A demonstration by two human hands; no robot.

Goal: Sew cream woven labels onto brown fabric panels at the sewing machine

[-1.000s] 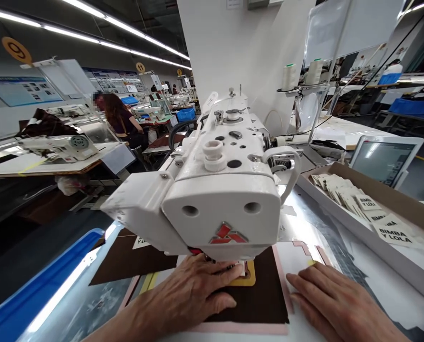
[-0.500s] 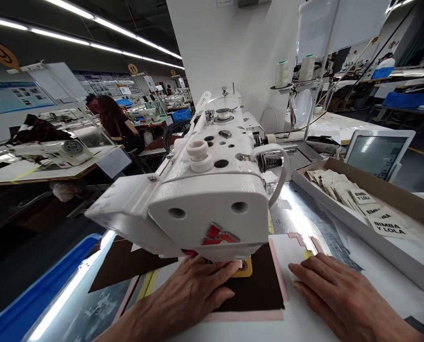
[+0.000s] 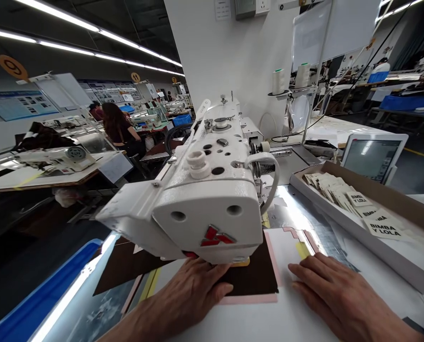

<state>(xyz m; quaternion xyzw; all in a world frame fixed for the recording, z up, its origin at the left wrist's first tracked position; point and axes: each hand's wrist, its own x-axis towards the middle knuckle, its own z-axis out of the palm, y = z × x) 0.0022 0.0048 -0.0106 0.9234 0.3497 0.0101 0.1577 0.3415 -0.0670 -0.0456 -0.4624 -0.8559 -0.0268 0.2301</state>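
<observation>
My left hand (image 3: 187, 292) lies flat, its fingertips reaching under the white head of a sewing machine (image 3: 197, 202) and partly hidden there. Its thumb rests on a dark brown panel (image 3: 251, 281) that lies flat below the machine head. Pink strips (image 3: 249, 299) border the panel on its near and right sides. A sliver of a yellow-orange frame (image 3: 243, 262) shows beneath the head; the needle is out of sight. To the right, my right hand (image 3: 335, 289) rests palm down on the white work surface (image 3: 269, 320), apart from the panel, holding nothing.
An open box (image 3: 354, 242) of printed labels (image 3: 385, 228) stands to the right, with a tablet-like screen (image 3: 372, 156) behind it. A second brown piece (image 3: 126, 266) and a blue bin (image 3: 55, 294) are at the left. Thread cones (image 3: 278, 81) stand behind. A co-worker (image 3: 121, 128) sits farther left.
The camera view has shifted slightly, and the machine head now covers more of the yellow-orange frame. Both hands stay in nearly the same place.
</observation>
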